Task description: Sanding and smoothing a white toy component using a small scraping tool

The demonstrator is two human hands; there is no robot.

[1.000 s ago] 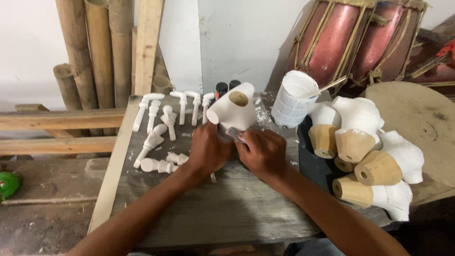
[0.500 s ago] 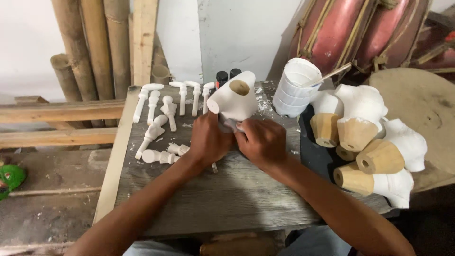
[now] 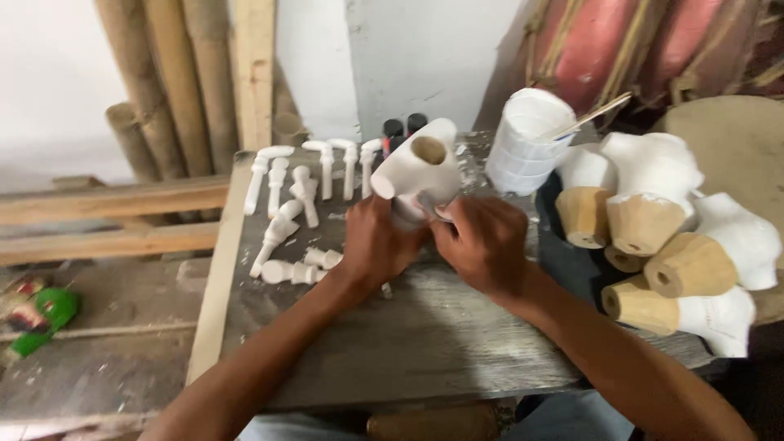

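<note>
Head view: both hands close on a white-coated, hollow wooden torso-shaped piece point(image 3: 420, 170) held upright over the rough grey plank desk point(image 3: 425, 335). The left hand point(image 3: 377, 243) grips its lower side with curled fingers; the right hand point(image 3: 483, 242) clasps its base. Slim white turned pegs point(image 3: 296, 204) lie left; a ribbed white plastic cup point(image 3: 527, 140) stands right.

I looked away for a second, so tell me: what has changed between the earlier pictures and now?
Little changed. Both hands, left hand and right hand, keep hold of the white painted piece and have tilted it slightly, its hollow end still facing up. The small white pegs, white container and pile of half-painted wooden pieces stayed put.
</note>
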